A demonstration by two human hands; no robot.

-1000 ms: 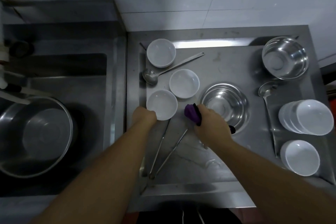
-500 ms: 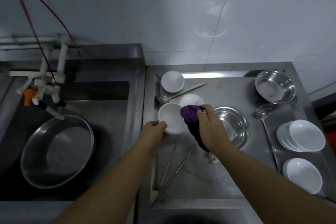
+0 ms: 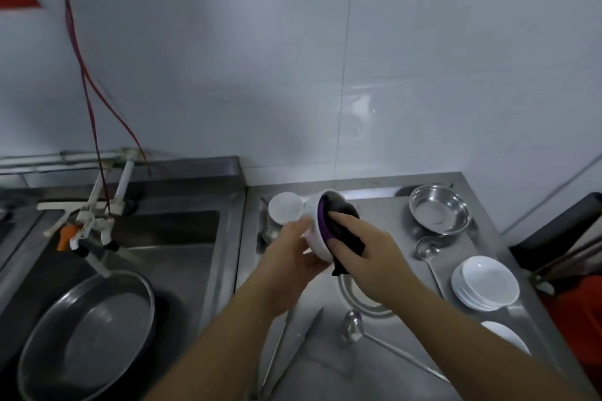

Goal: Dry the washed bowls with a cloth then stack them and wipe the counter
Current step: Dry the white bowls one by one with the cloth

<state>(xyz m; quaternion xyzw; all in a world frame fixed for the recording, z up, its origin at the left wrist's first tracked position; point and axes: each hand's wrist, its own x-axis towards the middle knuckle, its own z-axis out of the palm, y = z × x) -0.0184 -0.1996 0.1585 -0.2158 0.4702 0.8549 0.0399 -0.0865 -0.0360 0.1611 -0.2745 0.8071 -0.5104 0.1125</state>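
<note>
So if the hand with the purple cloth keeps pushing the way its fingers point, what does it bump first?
The right hand presses the purple cloth into the tilted white bowl, so probably the bowl's inside.

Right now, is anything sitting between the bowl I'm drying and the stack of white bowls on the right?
Nothing tall. The bowl is held up off the counter in the left hand, the right hand pressing the purple cloth inside. Only a ladle lies flat on the counter before the stack.
</note>
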